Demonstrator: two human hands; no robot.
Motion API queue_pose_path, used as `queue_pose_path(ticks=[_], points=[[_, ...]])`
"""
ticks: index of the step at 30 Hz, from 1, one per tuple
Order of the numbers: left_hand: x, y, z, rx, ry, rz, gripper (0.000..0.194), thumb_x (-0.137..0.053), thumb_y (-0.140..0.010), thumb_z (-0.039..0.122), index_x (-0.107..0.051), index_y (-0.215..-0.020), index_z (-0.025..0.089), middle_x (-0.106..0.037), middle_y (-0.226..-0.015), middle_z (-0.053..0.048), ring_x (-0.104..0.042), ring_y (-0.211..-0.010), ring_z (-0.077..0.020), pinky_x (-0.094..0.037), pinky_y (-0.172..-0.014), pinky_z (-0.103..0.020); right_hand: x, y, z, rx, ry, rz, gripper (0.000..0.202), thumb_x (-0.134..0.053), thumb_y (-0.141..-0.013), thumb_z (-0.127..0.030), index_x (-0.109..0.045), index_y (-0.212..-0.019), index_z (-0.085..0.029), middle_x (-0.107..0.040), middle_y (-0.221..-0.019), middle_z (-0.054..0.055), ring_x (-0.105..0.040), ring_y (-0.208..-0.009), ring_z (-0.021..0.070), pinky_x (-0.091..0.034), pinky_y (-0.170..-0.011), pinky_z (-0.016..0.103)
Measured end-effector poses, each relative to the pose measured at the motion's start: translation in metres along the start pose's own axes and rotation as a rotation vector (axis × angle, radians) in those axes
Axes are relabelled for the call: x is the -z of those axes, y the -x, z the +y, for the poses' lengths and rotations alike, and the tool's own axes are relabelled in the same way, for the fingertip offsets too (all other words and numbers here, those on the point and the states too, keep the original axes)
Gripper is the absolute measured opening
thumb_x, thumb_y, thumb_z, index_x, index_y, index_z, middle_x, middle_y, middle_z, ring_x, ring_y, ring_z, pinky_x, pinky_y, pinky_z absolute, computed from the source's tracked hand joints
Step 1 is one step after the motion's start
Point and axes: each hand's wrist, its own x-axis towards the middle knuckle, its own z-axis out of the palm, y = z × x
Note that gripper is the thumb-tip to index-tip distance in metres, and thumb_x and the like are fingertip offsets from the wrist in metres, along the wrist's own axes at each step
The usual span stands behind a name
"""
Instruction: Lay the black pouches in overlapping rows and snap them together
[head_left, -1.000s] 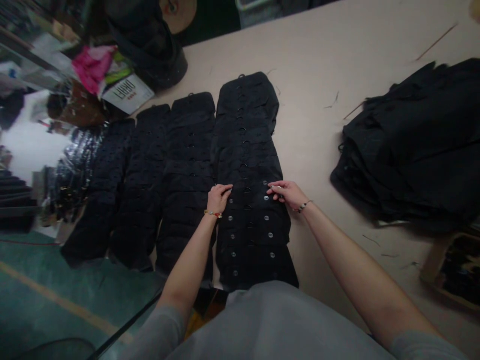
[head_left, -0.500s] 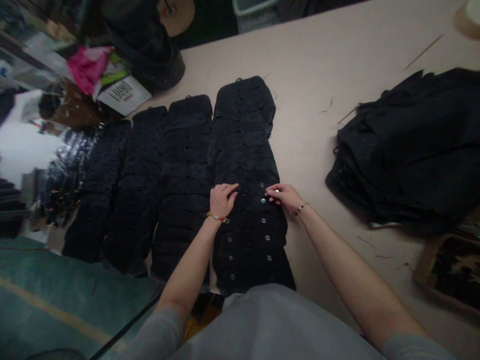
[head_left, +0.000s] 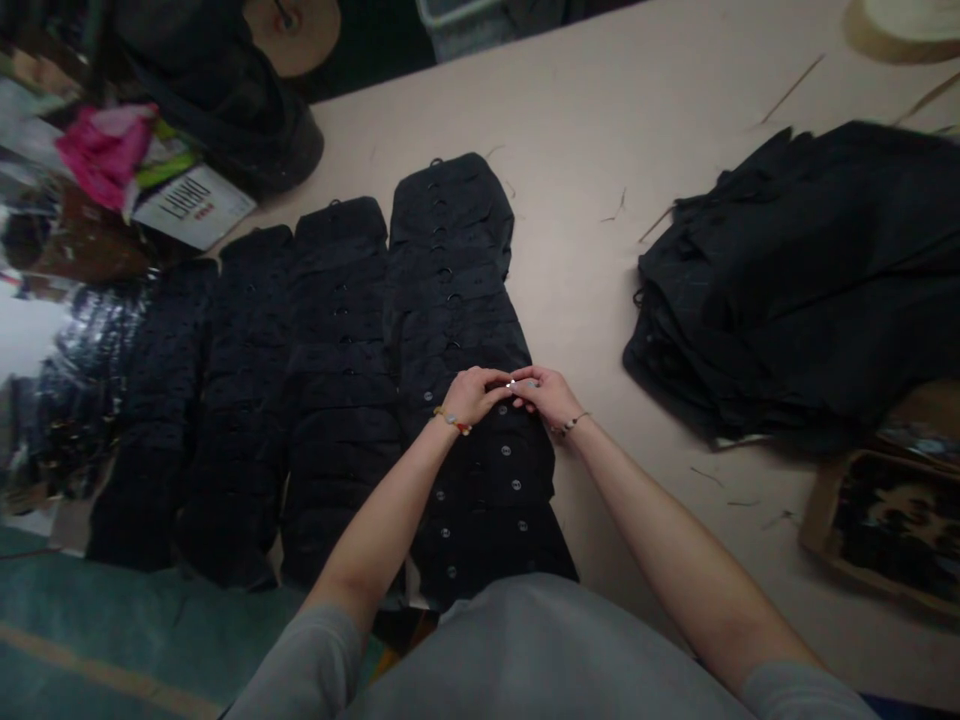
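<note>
My left hand (head_left: 480, 396) and my right hand (head_left: 549, 397) meet fingertip to fingertip over the right edge of a column of overlapping black fabric pieces (head_left: 457, 250). Both are closed in a pinch at a small shiny metal piece (head_left: 511, 384), too small to make out fully. Another pale bit shows against the right fingers. Small round metal discs (head_left: 505, 451) lie in two lines down the near part of this column, one line at each side. Dark rings (head_left: 445, 273) run along its middle.
More black columns (head_left: 337, 330) lie to the left. At right are a heap of black fabric (head_left: 810, 270) and a cardboard box (head_left: 817, 510) of dark small parts. A white box (head_left: 195, 207) with pink cloth (head_left: 105, 150) stands back left. Loose threads lie on the table (head_left: 585, 130).
My left hand has moved right across the column to meet my right hand at the shiny piece. The whole view has shifted, so the table things appear farther left.
</note>
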Motion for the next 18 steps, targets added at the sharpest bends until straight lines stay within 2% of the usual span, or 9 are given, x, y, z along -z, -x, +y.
queue_pose_path(ticks=[4, 8, 10, 14, 16, 18], points=[[-0.001, -0.003, -0.001, 0.086, 0.17, -0.014, 0.028, -0.066, -0.081, 0.035, -0.071, -0.107, 0.024, -0.073, -0.099, -0.003, -0.065, -0.089, -0.0167, -0.048, -0.085, -0.028, 0.004, 0.0, 0.0, 0.003, -0.028, -0.038, 0.032, -0.076, -0.072, -0.023, -0.062, -0.099, -0.015, -0.067, -0.065, 0.001, -0.061, -0.051, 0.0085, -0.041, -0.039, 0.013], [-0.005, -0.009, -0.009, 0.186, 0.367, -0.067, 0.018, -0.064, -0.08, 0.03, -0.072, -0.092, 0.019, -0.073, -0.087, -0.002, -0.065, -0.078, -0.0151, -0.05, -0.077, -0.026, 0.004, 0.001, 0.001, -0.013, -0.021, -0.053, 0.031, -0.078, -0.068, -0.022, -0.063, -0.094, -0.015, -0.069, -0.069, 0.003, -0.062, -0.052, 0.0092, -0.042, -0.039, 0.014], [-0.004, -0.014, -0.013, 0.237, 0.352, -0.003, 0.013, -0.063, -0.079, 0.026, -0.07, -0.086, 0.018, -0.071, -0.081, -0.001, -0.063, -0.073, -0.0136, -0.049, -0.072, -0.025, 0.002, 0.001, 0.0, -0.014, -0.005, -0.041, 0.025, -0.079, -0.067, -0.022, -0.065, -0.087, -0.014, -0.071, -0.072, 0.005, -0.062, -0.053, 0.0089, -0.041, -0.039, 0.014], [-0.001, -0.023, -0.018, 0.34, 0.219, 0.223, 0.012, -0.059, -0.079, 0.02, -0.068, -0.087, 0.019, -0.07, -0.082, -0.001, -0.063, -0.075, -0.0135, -0.048, -0.073, -0.025, 0.0, 0.0, -0.003, -0.039, -0.114, 0.039, 0.019, -0.075, -0.07, -0.018, -0.065, -0.085, -0.014, -0.071, -0.075, 0.006, -0.06, -0.054, 0.0078, -0.039, -0.039, 0.013], [0.0, -0.027, -0.02, 0.374, 0.18, 0.262, 0.013, -0.058, -0.08, 0.02, -0.068, -0.089, 0.019, -0.07, -0.083, -0.001, -0.063, -0.078, -0.0143, -0.048, -0.075, -0.025, 0.002, 0.001, -0.005, -0.058, -0.242, 0.099, 0.017, -0.072, -0.072, -0.017, -0.063, -0.086, -0.015, -0.07, -0.074, 0.005, -0.057, -0.053, 0.0069, -0.037, -0.038, 0.012], [0.0, -0.031, -0.02, 0.406, 0.145, 0.246, 0.013, -0.057, -0.08, 0.019, -0.068, -0.087, 0.02, -0.071, -0.084, -0.002, -0.064, -0.079, -0.0155, -0.048, -0.076, -0.027, 0.005, 0.003, -0.007, -0.08, -0.38, 0.143, 0.014, -0.07, -0.073, -0.016, -0.063, -0.086, -0.015, -0.067, -0.071, 0.002, -0.054, -0.051, 0.0061, -0.034, -0.037, 0.012]])
